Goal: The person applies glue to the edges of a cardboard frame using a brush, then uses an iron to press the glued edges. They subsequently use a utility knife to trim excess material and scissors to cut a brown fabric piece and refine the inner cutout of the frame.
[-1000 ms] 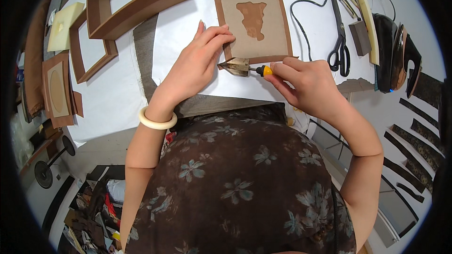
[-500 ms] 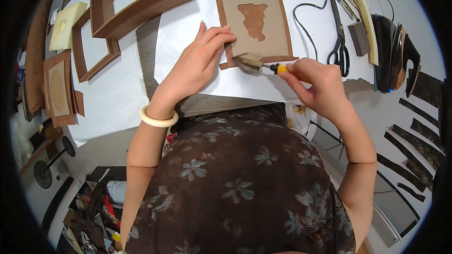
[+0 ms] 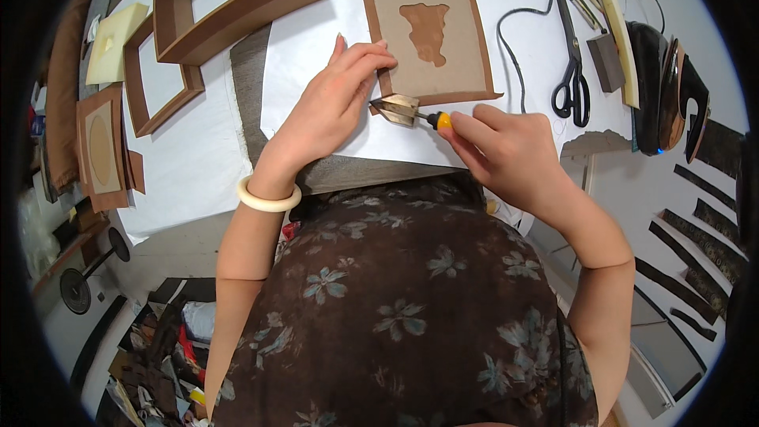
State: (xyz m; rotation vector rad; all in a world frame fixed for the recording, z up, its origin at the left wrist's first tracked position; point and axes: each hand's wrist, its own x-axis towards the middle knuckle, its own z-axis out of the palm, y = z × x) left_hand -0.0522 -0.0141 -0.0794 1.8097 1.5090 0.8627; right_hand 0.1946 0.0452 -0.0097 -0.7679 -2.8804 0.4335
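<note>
A flat beige panel (image 3: 386,16) with brown strips along its edges and an irregular brown shape (image 3: 428,32) in its middle lies on white paper. My left hand (image 3: 340,99), open with fingers outstretched, rests its fingertips on the panel's left border. My right hand (image 3: 506,146) is closed around the yellow-and-black handle of a small hand iron (image 3: 398,109) with a pointed metal plate. The iron's tip is at the panel's lower left corner, close to my left hand. Whether the plate presses on the strip, I cannot tell.
Two brown open frames (image 3: 237,17) stand at the upper left, beside a cream block (image 3: 117,43) and an oval-patterned panel (image 3: 101,150). Black scissors (image 3: 571,71), a dark block (image 3: 606,63) and slim tools lie to the right. A black cord (image 3: 506,51) crosses the paper.
My right hand has brought the iron leftward along the panel's lower edge to its left corner. The cord has shifted slightly. My left hand stays in place.
</note>
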